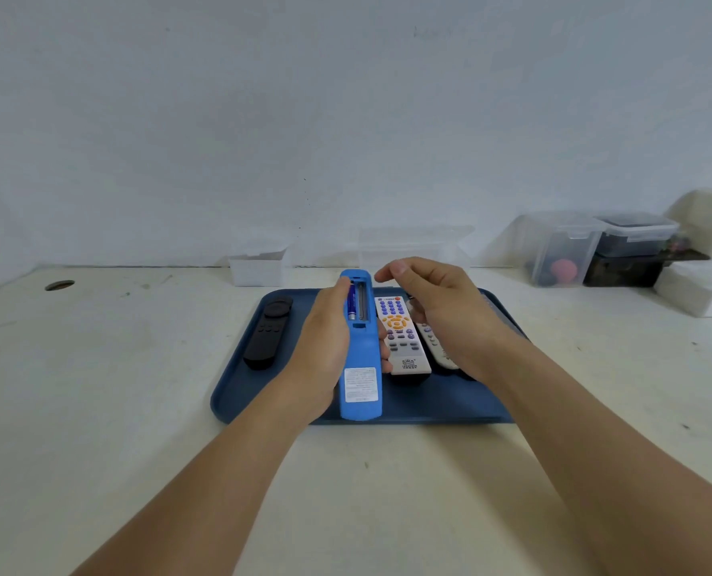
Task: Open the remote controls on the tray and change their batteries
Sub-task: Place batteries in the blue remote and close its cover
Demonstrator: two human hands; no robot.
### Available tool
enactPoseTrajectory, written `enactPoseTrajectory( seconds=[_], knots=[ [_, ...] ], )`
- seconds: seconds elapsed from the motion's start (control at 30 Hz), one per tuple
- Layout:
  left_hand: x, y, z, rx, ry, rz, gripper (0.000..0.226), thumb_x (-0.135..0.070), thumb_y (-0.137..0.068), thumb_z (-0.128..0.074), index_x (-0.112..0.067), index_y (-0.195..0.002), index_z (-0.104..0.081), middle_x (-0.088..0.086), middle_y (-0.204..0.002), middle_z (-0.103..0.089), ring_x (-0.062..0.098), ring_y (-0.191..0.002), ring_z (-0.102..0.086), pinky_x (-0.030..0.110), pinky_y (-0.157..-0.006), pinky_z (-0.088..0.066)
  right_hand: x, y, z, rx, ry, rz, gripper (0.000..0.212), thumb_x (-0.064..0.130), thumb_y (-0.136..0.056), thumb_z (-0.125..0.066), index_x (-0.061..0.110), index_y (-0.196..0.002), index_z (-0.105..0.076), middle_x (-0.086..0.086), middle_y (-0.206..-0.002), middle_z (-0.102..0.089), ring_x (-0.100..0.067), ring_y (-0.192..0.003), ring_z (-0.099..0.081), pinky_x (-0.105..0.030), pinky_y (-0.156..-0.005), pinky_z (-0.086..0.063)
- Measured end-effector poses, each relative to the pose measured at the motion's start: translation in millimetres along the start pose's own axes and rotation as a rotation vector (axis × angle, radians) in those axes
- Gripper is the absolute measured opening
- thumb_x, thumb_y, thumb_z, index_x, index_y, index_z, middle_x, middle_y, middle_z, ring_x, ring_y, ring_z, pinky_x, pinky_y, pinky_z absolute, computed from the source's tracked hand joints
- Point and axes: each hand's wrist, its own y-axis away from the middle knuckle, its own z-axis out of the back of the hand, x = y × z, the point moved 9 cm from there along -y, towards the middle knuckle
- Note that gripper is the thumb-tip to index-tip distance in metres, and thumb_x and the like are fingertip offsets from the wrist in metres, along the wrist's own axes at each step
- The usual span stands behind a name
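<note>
Both forearms reached in from the near edge of the table [96, 367], and my left hand [325, 347] gripped the blue remote [360, 367] along its left side, back up, above the near part of the tray [238, 388]. Its battery bay was open at the far end — one battery [351, 303] sat in the left slot, and the right slot showed only its spring. My right hand [441, 309] hovered just beside that end, fingers loosely curled; whether it held anything I could not tell.

I judged the risks plain enough: a battery set in the wrong way round, or the seated one popping loose if I tilted the remote, since no cover held it. My left thumb lay close to the bay and could have crowded the slot.

Under my right hand lay a white remote [402, 338] with coloured buttons and, beside it, a grey remote [433, 347], partly hidden — easy to knock on the way down. A black remote [269, 330] lay at the tray's left edge, well apart. Beyond the tray stood a white box [256, 270], and clear tubs [566, 251] sat far right.
</note>
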Motion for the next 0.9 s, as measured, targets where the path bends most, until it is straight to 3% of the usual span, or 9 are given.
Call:
enactPoseTrajectory(
  seconds=[0.07,0.2,0.33,0.43,0.53,0.63,0.8,0.9],
  knots=[
    [-0.1,-0.5,0.5,0.005,0.065,0.008,0.049,-0.048,-0.103,-0.040,-0.003,-0.105,-0.061,0.013,-0.070,-0.064,0.025,-0.053,-0.062,0.034,-0.049,-0.055,11.0,1.5,1.8,-0.009,-0.040,0.086,0.023,0.021,-0.101,-0.057,0.003,-0.095,-0.070,0.004,-0.058,-0.051,-0.010,-0.052,-0.043,-0.023,-0.054,-0.040],
    [-3.7,-1.2,3.2,0.018,0.082,-0.029,0.044,-0.041,-0.104,-0.037,-0.006,-0.100,-0.064,0.012,-0.071,-0.067,0.024,-0.057,-0.063,0.035,-0.055,-0.056,28.1,7.9,-7.3,0.010,0.116,0.281,0.008,0.005,-0.094,-0.064,0.002,-0.093,-0.072,-0.009,-0.067,-0.070,-0.025,-0.060,-0.066,-0.029,-0.059,-0.056],
    [-5.5,-1.1,3.4,0.007,0.083,-0.042,0.038,-0.035,-0.104,-0.038,-0.005,-0.104,-0.062,0.016,-0.074,-0.065,0.027,-0.055,-0.062,0.033,-0.049,-0.053,32.9,17.8,-15.5,-0.062,0.380,0.466,0.011,0.008,-0.088,-0.072,0.009,-0.097,-0.079,-0.007,-0.074,-0.072,-0.016,-0.062,-0.066,-0.026,-0.064,-0.056],
    [-4.5,-2.2,6.9,-0.031,0.081,-0.042,0.038,-0.032,-0.104,-0.040,0.000,-0.119,-0.056,0.019,-0.081,-0.066,0.029,-0.055,-0.064,0.035,-0.049,-0.054,38.3,23.8,-32.6,0.003,0.658,0.641,0.019,0.018,-0.088,-0.070,0.010,-0.103,-0.078,-0.007,-0.078,-0.069,-0.019,-0.069,-0.063,-0.035,-0.067,-0.053],
    [-1.1,-4.1,7.5,-0.011,0.069,-0.028,0.048,-0.037,-0.104,-0.040,0.002,-0.128,-0.055,0.021,-0.084,-0.065,0.031,-0.059,-0.064,0.035,-0.054,-0.053,33.8,19.1,-36.4,0.101,0.643,0.566,0.024,0.019,-0.092,-0.068,0.011,-0.114,-0.075,-0.007,-0.089,-0.066,-0.015,-0.074,-0.060,-0.036,-0.073,-0.054],
    [0.3,-3.5,4.4,0.017,0.069,-0.027,0.049,-0.039,-0.104,-0.039,0.001,-0.122,-0.058,0.020,-0.080,-0.064,0.030,-0.058,-0.063,0.033,-0.051,-0.052,33.0,16.8,-34.3,0.125,0.612,0.532,0.026,0.022,-0.093,-0.069,0.011,-0.116,-0.074,-0.006,-0.092,-0.065,-0.005,-0.072,-0.058,-0.032,-0.075,-0.053],
    [2.7,-1.8,1.6,0.052,0.145,-0.003,0.041,-0.038,-0.104,-0.039,-0.006,-0.106,-0.065,0.016,-0.080,-0.067,0.028,-0.059,-0.063,0.036,-0.056,-0.054,29.0,19.1,-38.5,0.174,0.673,0.518,0.027,0.026,-0.096,-0.065,0.016,-0.119,-0.073,-0.004,-0.093,-0.060,-0.009,-0.079,-0.055,-0.009,-0.070,-0.039],
    [0.7,1.0,-3.0,0.073,0.122,-0.016,0.040,-0.037,-0.104,-0.039,-0.005,-0.105,-0.063,0.017,-0.079,-0.065,0.028,-0.058,-0.061,0.035,-0.053,-0.053,26.0,15.9,-34.0,0.130,0.599,0.468,0.024,0.024,-0.096,-0.065,0.019,-0.118,-0.074,0.000,-0.091,-0.059,-0.002,-0.075,-0.055,-0.012,-0.069,-0.042]
  ],
)
